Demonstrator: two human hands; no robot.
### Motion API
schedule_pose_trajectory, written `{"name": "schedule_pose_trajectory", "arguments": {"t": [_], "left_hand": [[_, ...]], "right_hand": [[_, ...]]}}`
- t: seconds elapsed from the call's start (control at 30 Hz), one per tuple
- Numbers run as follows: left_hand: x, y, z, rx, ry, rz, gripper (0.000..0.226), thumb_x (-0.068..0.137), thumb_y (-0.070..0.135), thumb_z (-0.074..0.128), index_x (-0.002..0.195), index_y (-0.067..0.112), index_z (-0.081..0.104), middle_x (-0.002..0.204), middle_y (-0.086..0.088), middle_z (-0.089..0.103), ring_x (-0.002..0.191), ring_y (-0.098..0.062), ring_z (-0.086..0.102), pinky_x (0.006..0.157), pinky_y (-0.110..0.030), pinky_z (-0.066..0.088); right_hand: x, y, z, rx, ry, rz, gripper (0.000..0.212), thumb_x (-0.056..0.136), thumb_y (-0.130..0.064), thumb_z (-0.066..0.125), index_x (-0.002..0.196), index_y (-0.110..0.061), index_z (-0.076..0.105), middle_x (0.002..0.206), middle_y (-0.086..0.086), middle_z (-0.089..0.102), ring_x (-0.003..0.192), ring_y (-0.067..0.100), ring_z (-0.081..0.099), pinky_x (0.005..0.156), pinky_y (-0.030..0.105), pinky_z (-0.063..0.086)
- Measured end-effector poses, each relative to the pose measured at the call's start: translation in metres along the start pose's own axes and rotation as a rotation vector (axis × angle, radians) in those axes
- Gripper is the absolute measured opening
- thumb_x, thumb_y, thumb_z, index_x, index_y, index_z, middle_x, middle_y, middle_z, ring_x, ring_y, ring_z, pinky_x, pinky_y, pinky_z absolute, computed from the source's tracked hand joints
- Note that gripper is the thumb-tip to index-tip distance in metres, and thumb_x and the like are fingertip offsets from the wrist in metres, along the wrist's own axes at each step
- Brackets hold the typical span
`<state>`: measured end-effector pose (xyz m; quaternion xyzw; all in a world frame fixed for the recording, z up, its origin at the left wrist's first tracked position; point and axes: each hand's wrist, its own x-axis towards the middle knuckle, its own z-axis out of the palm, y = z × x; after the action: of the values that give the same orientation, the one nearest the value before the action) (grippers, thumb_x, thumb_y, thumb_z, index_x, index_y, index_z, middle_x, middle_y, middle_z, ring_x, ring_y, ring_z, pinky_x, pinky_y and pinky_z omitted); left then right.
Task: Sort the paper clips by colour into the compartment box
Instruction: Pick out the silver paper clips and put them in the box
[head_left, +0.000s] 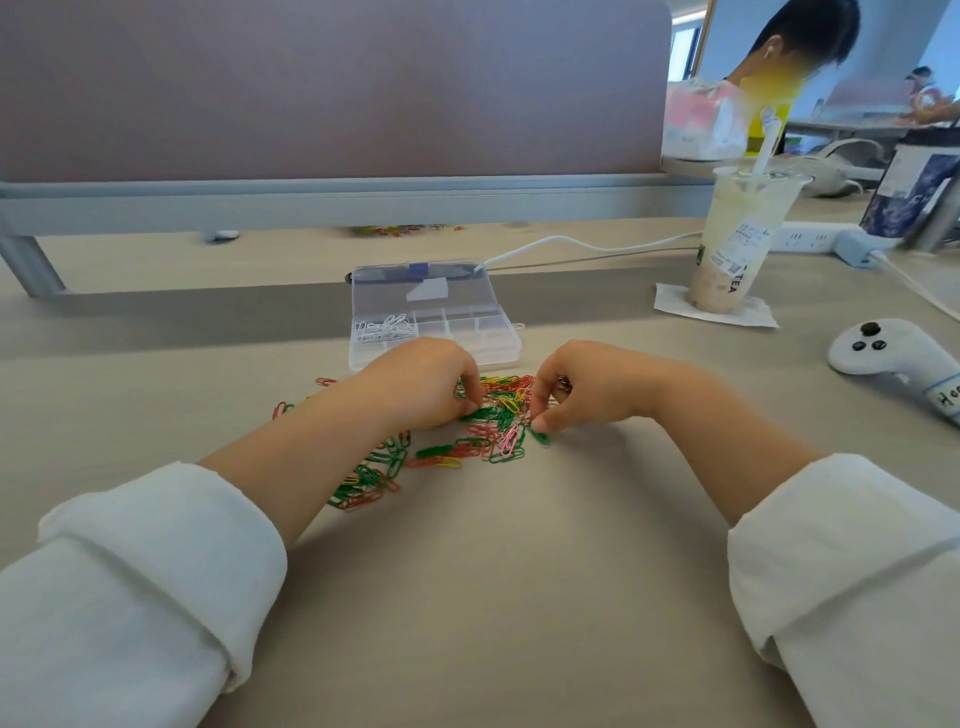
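Observation:
A heap of green, red, yellow and pink paper clips (467, 441) lies scattered on the desk in front of me. Behind it stands a clear compartment box (498, 345) with its lid open; several white clips (384, 328) fill its left compartments. My left hand (421, 382) rests curled over the heap, fingertips down among green clips. My right hand (576, 384) is curled too, thumb and finger pressing a green clip (540, 435) at the heap's right edge, with some clips tucked in its fingers. Both palms hide part of the heap.
A drink cup (737, 244) with a straw stands on a napkin at the back right. A white controller (898, 353) lies at the right. A white cable (571, 244) runs behind the box. A desk divider (332, 93) closes the back. Another person sits beyond.

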<state>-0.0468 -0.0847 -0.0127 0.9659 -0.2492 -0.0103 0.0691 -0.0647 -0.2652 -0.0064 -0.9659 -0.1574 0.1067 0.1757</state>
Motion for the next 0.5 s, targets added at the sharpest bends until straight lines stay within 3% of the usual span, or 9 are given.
{"name": "schedule_pose_trajectory", "arguments": {"t": [0.07, 0.17, 0.3, 0.5], "left_hand": [[-0.0007, -0.0009, -0.002, -0.048, -0.018, -0.009, 0.014, 0.087, 0.018, 0.061, 0.098, 0.022, 0.07, 0.07, 0.019, 0.041, 0.054, 0.0, 0.051, 0.063, -0.019, 0.042], [-0.0023, -0.0024, -0.0055, -0.085, -0.001, -0.023, 0.012, 0.085, 0.018, 0.064, 0.096, 0.02, 0.069, 0.069, 0.016, 0.039, 0.055, -0.001, 0.053, 0.051, -0.015, 0.036], [-0.0032, -0.0022, -0.007, -0.061, 0.017, 0.001, 0.015, 0.082, 0.025, 0.067, 0.097, 0.021, 0.069, 0.066, 0.016, 0.037, 0.056, -0.001, 0.042, 0.051, -0.014, 0.03], [-0.0015, -0.0035, -0.0045, -0.051, -0.037, 0.009, 0.014, 0.083, 0.022, 0.066, 0.096, 0.022, 0.071, 0.069, 0.017, 0.043, 0.052, 0.003, 0.048, 0.056, -0.017, 0.038]], "right_hand": [[0.0021, -0.0007, 0.0021, -0.007, 0.019, -0.009, 0.005, 0.082, -0.025, 0.069, 0.081, -0.021, 0.066, 0.059, -0.013, 0.043, 0.054, 0.001, 0.04, 0.048, 0.012, 0.03], [0.0061, -0.0003, 0.0052, -0.02, 0.036, -0.003, 0.008, 0.086, -0.026, 0.065, 0.085, -0.019, 0.066, 0.064, -0.013, 0.046, 0.058, 0.003, 0.041, 0.051, 0.015, 0.03], [0.0087, 0.0019, 0.004, 0.007, 0.066, 0.034, 0.018, 0.094, -0.026, 0.051, 0.097, -0.013, 0.062, 0.074, -0.006, 0.051, 0.073, 0.012, 0.047, 0.057, 0.015, 0.033], [0.0101, 0.0004, 0.0095, 0.123, 0.03, 0.009, 0.009, 0.099, -0.022, 0.038, 0.097, -0.018, 0.046, 0.068, -0.007, 0.049, 0.061, 0.006, 0.044, 0.057, 0.02, 0.036]]}}
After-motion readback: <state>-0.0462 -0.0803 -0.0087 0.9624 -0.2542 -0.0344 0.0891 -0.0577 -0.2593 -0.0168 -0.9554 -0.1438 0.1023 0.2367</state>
